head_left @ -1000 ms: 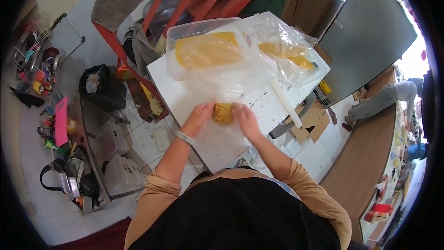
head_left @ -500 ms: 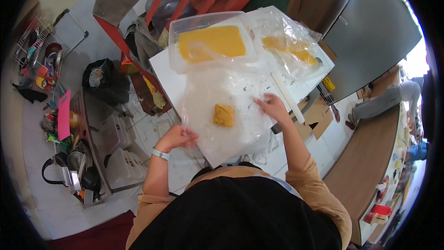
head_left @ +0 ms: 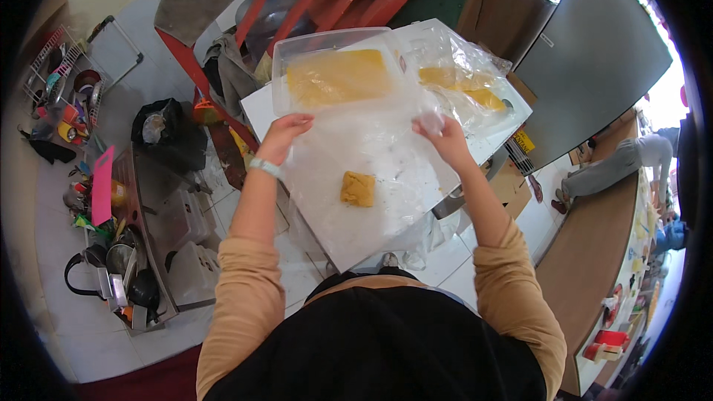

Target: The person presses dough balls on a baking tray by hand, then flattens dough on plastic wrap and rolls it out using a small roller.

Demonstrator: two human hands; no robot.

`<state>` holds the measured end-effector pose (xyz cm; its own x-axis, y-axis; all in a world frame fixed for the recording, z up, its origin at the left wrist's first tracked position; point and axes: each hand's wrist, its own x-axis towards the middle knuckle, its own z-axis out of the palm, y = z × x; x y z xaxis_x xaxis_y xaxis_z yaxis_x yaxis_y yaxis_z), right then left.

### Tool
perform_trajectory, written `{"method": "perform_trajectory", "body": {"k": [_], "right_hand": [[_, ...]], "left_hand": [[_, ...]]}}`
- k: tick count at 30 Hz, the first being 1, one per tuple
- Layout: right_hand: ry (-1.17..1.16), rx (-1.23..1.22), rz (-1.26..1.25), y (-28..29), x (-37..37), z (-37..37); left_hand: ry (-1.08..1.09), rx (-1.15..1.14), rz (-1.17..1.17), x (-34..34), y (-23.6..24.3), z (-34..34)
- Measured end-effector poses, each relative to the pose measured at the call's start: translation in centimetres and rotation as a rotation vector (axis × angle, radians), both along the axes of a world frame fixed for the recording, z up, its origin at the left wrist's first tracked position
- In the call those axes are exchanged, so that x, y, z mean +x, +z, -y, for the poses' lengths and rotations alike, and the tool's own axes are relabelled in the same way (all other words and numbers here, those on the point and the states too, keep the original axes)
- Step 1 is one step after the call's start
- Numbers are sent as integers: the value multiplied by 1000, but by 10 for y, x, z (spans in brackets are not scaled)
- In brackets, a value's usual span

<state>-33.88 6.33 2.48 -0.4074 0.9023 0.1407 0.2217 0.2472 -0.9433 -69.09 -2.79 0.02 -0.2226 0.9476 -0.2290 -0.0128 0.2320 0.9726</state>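
Observation:
A lump of yellow-brown dough [head_left: 358,188], roughly square, lies on clear plastic sheeting over the white table [head_left: 343,246]. My left hand [head_left: 286,136] pinches the left part of a clear plastic sheet [head_left: 356,130], and my right hand [head_left: 444,141] has a bunched bit of it at the right. Between them the sheet is held up near the plastic tub [head_left: 278,74], partly veiling it. Inside the tub is a flat yellow slab [head_left: 338,78]. Beyond my right hand, yellow pieces [head_left: 481,96] lie in a crumpled clear plastic bag [head_left: 453,52].
Red slatted wood [head_left: 312,0] stands behind the table. On the left is a metal counter [head_left: 160,215] with pans, and a black-lined bin [head_left: 174,134]. A grey panel [head_left: 594,59] rises at the far right; a person [head_left: 624,160] bends over beyond a long brown bench [head_left: 587,252].
Both hands have moved away from me, from beside the dough toward the tub, raising the plastic sheet's far part. The white rod at the right is now hidden.

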Motion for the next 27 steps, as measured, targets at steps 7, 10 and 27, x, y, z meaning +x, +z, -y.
{"method": "perform_trajectory", "body": {"k": [7,10,27], "right_hand": [[395,537,229,-25,61,93],[162,252,76,-62,66,115],[-86,-746,-359,-49,16,82]], "left_hand": [[-136,359,-548,-16,-56,119],[-117,247,-260,-8,-54,139],[75,-128,-6,17,-24,92]]}}
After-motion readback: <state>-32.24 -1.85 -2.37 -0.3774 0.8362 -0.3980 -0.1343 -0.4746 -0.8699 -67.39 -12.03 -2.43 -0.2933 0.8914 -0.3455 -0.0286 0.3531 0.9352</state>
